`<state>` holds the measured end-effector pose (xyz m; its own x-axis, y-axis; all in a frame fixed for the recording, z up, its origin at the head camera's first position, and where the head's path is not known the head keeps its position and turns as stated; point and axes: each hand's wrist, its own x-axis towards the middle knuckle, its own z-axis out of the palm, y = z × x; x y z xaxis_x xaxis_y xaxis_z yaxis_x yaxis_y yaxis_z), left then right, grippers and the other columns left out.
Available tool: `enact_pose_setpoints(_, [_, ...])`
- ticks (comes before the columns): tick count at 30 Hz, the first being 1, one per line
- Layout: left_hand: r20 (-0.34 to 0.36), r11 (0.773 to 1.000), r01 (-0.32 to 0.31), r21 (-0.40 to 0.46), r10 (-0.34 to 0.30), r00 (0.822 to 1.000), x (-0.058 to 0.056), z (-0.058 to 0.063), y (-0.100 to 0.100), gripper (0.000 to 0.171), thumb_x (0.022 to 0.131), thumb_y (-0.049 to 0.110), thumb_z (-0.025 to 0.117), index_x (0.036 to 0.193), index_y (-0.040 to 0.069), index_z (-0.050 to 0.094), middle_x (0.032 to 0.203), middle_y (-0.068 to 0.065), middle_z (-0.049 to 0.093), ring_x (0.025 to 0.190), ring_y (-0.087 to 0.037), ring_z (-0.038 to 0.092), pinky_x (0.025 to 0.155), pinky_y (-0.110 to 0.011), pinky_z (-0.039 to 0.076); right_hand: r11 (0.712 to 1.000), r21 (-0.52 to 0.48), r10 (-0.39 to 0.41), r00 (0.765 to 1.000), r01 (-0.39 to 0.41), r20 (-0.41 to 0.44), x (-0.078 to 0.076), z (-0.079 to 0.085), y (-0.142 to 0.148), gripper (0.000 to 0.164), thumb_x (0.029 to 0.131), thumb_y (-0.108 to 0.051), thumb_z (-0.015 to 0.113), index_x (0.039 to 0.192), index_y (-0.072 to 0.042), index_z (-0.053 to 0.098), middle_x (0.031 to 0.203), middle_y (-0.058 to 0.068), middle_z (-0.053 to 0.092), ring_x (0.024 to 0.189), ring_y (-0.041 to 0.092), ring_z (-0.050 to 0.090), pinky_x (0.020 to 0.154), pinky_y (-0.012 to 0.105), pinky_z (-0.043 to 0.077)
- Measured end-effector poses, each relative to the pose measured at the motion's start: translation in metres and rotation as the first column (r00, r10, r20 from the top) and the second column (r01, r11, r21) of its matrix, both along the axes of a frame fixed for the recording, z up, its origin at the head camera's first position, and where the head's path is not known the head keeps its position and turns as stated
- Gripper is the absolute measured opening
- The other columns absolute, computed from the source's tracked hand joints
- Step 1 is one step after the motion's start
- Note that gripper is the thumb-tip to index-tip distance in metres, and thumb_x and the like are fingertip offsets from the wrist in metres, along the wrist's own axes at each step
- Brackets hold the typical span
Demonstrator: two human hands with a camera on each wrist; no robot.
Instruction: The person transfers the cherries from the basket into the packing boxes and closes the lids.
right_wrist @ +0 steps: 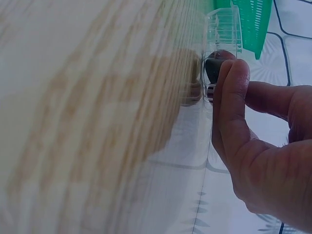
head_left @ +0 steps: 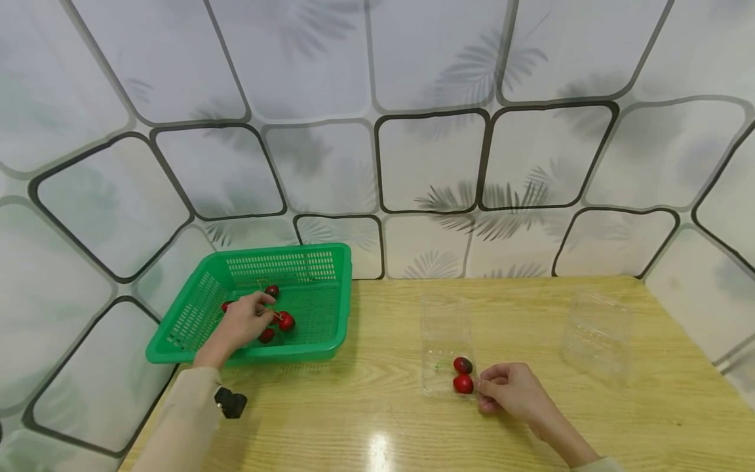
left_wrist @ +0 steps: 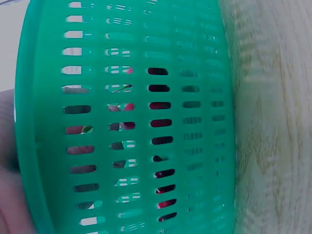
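In the head view, my left hand [head_left: 240,323] reaches into the green plastic basket [head_left: 344,308] and pinches the stem of a red cherry [head_left: 286,321]. Other cherries, such as a dark red cherry [head_left: 271,290] and a red cherry [head_left: 267,335], lie around the fingers. From the left wrist, the slotted basket wall [left_wrist: 141,114] hides most of this hand. My right hand [head_left: 513,392] grips the near right edge of an open clear plastic box [head_left: 445,321]. Two cherries [head_left: 463,384] sit in its near half, beside my fingertips. In the right wrist view, thumb and fingers pinch the box wall [right_wrist: 224,31].
Another clear plastic box [head_left: 596,337] stands at the right on the wooden table [head_left: 377,367]. A patterned cloth or wall covering [head_left: 433,164] rises behind the table and along both sides. The basket is at the back left, against the covering.
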<state>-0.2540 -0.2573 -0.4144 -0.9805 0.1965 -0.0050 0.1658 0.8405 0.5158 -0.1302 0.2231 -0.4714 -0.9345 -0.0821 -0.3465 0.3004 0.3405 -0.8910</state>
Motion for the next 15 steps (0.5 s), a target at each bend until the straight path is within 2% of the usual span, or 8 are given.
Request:
enact_pose_setpoints(2, [0.031,1.000,0.002,0.006,-0.003,1.000,-0.0006,-0.0005,0.0003,0.035,0.102,0.009,0.050,0.130,-0.007,0.062,0.105,-0.022,0.071,0.056,-0.013,0.041,0.056,-0.032,0.037,1.000,-0.002,0.001,1.000,-0.001,-0.003,-0.0001,0.0004,0.0000,0.022,0.098,-0.004,0.064,0.108,0.015,0.063,0.080,0.010,0.073,0.070,0.014,0.071,0.064,0.026,0.061])
enact_pose_setpoints(4, [0.034,1.000,0.016,-0.007,-0.016,0.999,-0.0004,-0.0008,0.0001,0.035,0.102,0.009,0.050,0.130,-0.008,0.063,0.108,-0.023,0.072,0.059,-0.018,0.048,0.056,-0.035,0.043,1.000,-0.002,0.002,1.000,-0.002,-0.003,-0.0001,0.0006,0.0000,0.022,0.098,-0.004,0.064,0.108,0.015,0.063,0.080,0.010,0.073,0.070,0.014,0.071,0.064,0.026,0.061])
enact_pose_setpoints(7, [0.029,0.999,0.026,-0.029,-0.025,0.999,0.0000,-0.0012,-0.0005,0.033,0.103,0.009,0.054,0.128,-0.008,0.064,0.113,-0.025,0.072,0.081,-0.032,0.068,0.070,-0.045,0.057,1.000,-0.004,0.003,1.000,-0.003,-0.005,-0.0003,0.0005,-0.0001,0.022,0.098,-0.004,0.064,0.108,0.015,0.063,0.080,0.010,0.073,0.071,0.014,0.071,0.064,0.026,0.061])
enact_pose_setpoints(9, [0.026,0.998,0.034,-0.043,-0.033,0.999,0.0005,-0.0013,-0.0010,0.030,0.102,0.009,0.057,0.125,-0.008,0.065,0.114,-0.026,0.072,0.101,-0.039,0.070,0.081,-0.050,0.059,1.000,-0.002,0.002,1.000,-0.002,-0.003,-0.0002,0.0005,-0.0001,0.022,0.098,-0.004,0.064,0.108,0.015,0.063,0.080,0.010,0.073,0.071,0.015,0.071,0.064,0.026,0.061])
enact_pose_setpoints(11, [0.037,0.998,0.035,-0.044,-0.034,0.999,0.0004,-0.0014,-0.0011,0.027,0.101,0.009,0.059,0.122,-0.007,0.067,0.113,-0.026,0.072,0.103,-0.041,0.070,0.081,-0.050,0.060,1.000,-0.002,0.001,1.000,-0.001,-0.002,-0.0001,0.0003,0.0000,0.022,0.098,-0.004,0.064,0.108,0.015,0.063,0.080,0.010,0.073,0.071,0.015,0.071,0.064,0.027,0.061])
enact_pose_setpoints(15, [0.043,0.999,0.018,-0.048,-0.016,0.999,-0.0001,-0.0029,-0.0009,0.019,0.099,0.010,0.065,0.112,-0.002,0.072,0.106,-0.022,0.074,0.096,-0.036,0.071,0.076,-0.046,0.060,1.000,-0.001,0.004,1.000,-0.004,-0.002,0.0001,0.0004,0.0002,0.022,0.098,-0.004,0.064,0.109,0.015,0.063,0.081,0.010,0.073,0.071,0.015,0.071,0.064,0.027,0.061])
